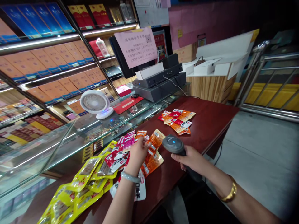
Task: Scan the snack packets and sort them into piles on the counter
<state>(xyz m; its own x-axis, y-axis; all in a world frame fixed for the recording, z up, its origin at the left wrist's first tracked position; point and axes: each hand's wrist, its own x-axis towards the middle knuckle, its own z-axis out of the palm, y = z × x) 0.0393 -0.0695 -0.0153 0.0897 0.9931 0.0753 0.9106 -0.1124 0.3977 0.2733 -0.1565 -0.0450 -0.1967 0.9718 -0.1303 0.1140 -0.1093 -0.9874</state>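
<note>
My right hand point(190, 160) is wrapped round the handle of a dark grey barcode scanner point(173, 143), whose head shows a small blue light and points left towards the packets. My left hand point(139, 151), with a pale bangle at the wrist, has its fingers closed at the edge of an orange snack packet point(157, 138). Another orange packet point(152, 163) lies just below it. Beside and partly under the left hand are pink packets point(126, 140) and red-and-white packets point(114, 158). Several yellow snack packets point(86, 171) overlap at the lower left.
A separate pile of orange and red packets point(178, 119) lies farther back on the red-brown table point(205, 115). The glass counter point(70, 140) runs along the left, bearing a white fan point(94, 104) and a red folder point(127, 104). A monitor point(120, 59) and metal railing point(268, 84) stand beyond.
</note>
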